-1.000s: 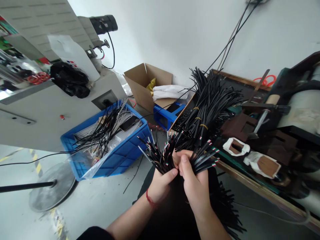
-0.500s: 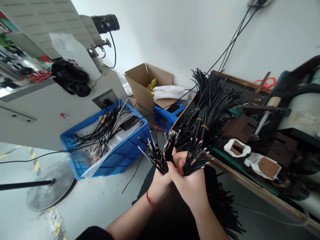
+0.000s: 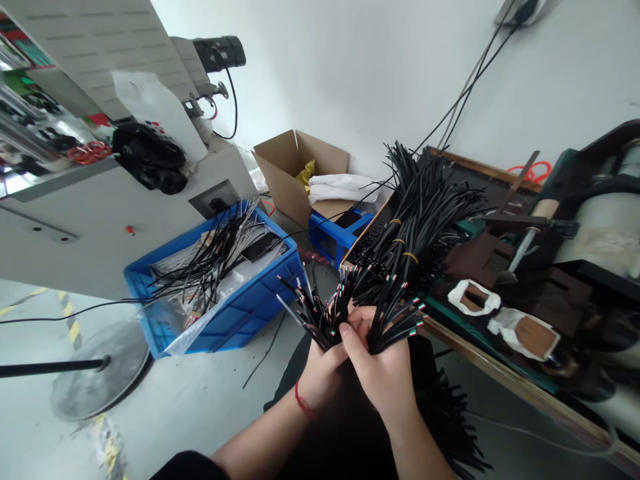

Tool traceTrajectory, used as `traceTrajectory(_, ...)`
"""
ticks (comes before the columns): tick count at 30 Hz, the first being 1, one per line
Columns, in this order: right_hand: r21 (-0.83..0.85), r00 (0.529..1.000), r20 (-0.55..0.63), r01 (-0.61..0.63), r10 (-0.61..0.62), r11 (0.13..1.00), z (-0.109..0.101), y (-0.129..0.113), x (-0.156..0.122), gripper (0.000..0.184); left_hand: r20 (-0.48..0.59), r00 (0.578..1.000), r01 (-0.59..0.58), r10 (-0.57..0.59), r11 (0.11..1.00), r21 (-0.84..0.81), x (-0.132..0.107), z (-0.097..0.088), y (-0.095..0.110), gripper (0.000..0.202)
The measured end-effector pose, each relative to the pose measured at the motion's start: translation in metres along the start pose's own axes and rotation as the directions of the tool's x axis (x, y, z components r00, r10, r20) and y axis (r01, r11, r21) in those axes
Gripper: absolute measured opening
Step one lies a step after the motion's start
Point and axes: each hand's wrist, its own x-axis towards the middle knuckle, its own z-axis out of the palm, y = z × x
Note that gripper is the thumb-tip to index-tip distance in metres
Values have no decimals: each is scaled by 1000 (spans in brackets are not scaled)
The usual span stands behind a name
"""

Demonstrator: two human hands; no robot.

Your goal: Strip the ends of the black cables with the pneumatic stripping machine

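Observation:
Both my hands grip one bunch of short black cables (image 3: 350,313) whose stripped ends show red, white and green cores. My left hand (image 3: 320,377), with a red string at the wrist, closes round the left half of the bunch. My right hand (image 3: 383,370) closes round the right half, thumb pressed into the middle of the fanned ends. The lower part of the bunch hangs down black behind my forearms.
A large bundle of black cables (image 3: 417,210) tied with yellow bands lies on the workbench (image 3: 505,383) at the right. A blue crate (image 3: 240,303) with loose cables stands on the floor left. A cardboard box (image 3: 300,173), a small blue box (image 3: 335,233), a grey machine (image 3: 100,220) and a round stand base (image 3: 100,377) surround it.
My right hand has slid left and closed in over the middle of the bunch, drawing the right-hand ends together. My left hand has stayed about where it was.

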Motion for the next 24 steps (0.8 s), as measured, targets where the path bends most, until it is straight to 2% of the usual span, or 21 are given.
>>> traceTrajectory(3, 60, 1000, 21, -23, 22, 998, -1, 1, -1, 4, 9, 999, -40, 40, 999, -16, 0, 3, 2, 65)
traceTrajectory(9, 175, 1000, -14, -19, 22, 984, -2, -4, -2, 8, 14, 999, -43, 44, 998, -40, -1, 2, 1, 62)
traceTrajectory(15, 178, 996, -94, 27, -11, 984, -2, -3, -5, 10, 56, 998, -27, 30, 998, -56, -2, 2, 2, 56)
traceTrajectory(19, 186, 995, -102, 18, 1, 982, -2, 3, -7, 9, 13, 1000, -13, 13, 998, -57, -3, -1, -1, 58)
traceTrajectory(22, 196, 995, -102, 5, 15, 981, -2, 4, -9, 10, 19, 1000, -6, 7, 998, -55, -2, 0, -1, 49)
traceTrajectory(24, 229, 989, -136, -18, 50, 973, -1, 4, -10, 10, 67, 997, -29, 32, 999, -46, 0, 3, 3, 37)
